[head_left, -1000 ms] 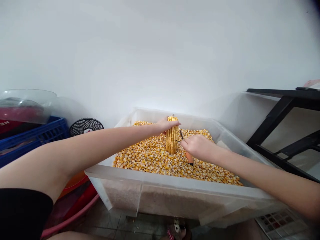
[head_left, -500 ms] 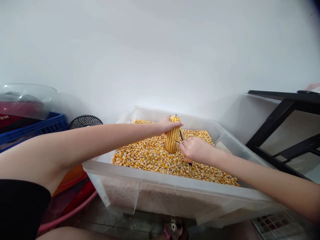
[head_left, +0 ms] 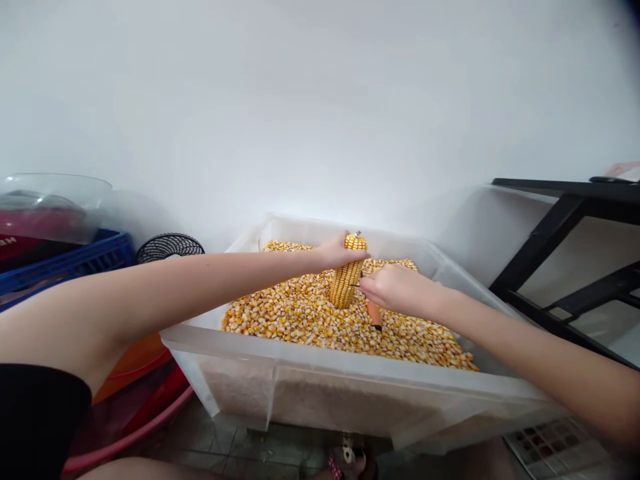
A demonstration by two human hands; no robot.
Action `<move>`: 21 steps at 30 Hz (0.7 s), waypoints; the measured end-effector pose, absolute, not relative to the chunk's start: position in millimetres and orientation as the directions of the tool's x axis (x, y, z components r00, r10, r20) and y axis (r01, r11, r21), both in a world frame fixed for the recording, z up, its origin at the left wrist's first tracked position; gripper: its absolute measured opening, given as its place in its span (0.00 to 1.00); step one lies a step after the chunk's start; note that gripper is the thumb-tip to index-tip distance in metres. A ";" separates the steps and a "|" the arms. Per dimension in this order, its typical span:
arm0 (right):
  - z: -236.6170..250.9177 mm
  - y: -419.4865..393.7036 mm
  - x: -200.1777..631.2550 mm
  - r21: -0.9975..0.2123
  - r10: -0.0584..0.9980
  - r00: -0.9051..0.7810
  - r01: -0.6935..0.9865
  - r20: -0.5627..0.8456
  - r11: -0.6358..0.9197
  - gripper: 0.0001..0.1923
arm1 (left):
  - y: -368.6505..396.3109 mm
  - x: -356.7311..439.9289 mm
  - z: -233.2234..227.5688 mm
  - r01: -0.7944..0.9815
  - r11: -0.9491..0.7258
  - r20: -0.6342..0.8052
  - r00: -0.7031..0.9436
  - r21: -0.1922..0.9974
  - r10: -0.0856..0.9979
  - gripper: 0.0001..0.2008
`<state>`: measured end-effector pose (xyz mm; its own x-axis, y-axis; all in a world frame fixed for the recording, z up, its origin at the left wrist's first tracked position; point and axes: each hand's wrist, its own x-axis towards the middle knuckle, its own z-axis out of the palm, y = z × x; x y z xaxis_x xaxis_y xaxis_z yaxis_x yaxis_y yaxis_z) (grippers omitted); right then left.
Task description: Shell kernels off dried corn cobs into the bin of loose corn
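A yellow ear of corn (head_left: 345, 283) stands tilted in the bin, its lower end on loose corn kernels (head_left: 295, 313). My left hand (head_left: 339, 253) is wrapped round its upper part. Beside the ear, my right hand (head_left: 393, 288) is closed, and a thin dark tool (head_left: 356, 285) sticks out of its fingers against the corn's side. An orange handle (head_left: 374, 313) with a black end shows just below that hand. Whether this handle belongs to the gripped tool or lies separately on the kernels I cannot tell.
The translucent plastic bin (head_left: 320, 357) backs onto a white wall. Left of it are a blue crate (head_left: 75, 261), a black wire guard (head_left: 170, 247) and a pink-rimmed basin (head_left: 135, 437). A black frame (head_left: 543, 247) stands at the right.
The top of the ear has tilted to the right, with my left hand moving along. My right hand has shifted slightly up and right, showing more of the orange handle.
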<state>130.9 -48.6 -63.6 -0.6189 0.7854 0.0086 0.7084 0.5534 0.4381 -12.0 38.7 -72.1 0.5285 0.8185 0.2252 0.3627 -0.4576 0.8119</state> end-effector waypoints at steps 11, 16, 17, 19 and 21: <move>-51.3 -42.4 134.6 0.230 0.831 -0.555 0.815 0.041 0.533 0.14 | 36.0 -11.6 -71.2 0.440 -0.488 0.231 0.517 0.754 0.824 0.28; -47.8 -39.1 139.5 0.098 0.828 -0.560 0.825 0.012 0.556 0.14 | 29.6 -10.1 -68.0 0.431 -0.550 0.261 0.565 0.716 0.783 0.24; -46.5 -39.0 141.0 0.062 0.829 -0.559 0.827 -0.004 0.558 0.15 | 28.5 -9.1 -67.8 0.420 -0.580 0.276 0.589 0.698 0.759 0.23; -43.8 -39.8 143.3 0.007 0.835 -0.550 0.835 -0.025 0.550 0.15 | 27.1 -6.9 -67.7 0.399 -0.629 0.301 0.628 0.667 0.718 0.21; -41.9 -41.5 144.7 -0.023 0.845 -0.535 0.845 -0.025 0.534 0.15 | 26.9 -5.4 -67.9 0.396 -0.640 0.299 0.643 0.659 0.705 0.21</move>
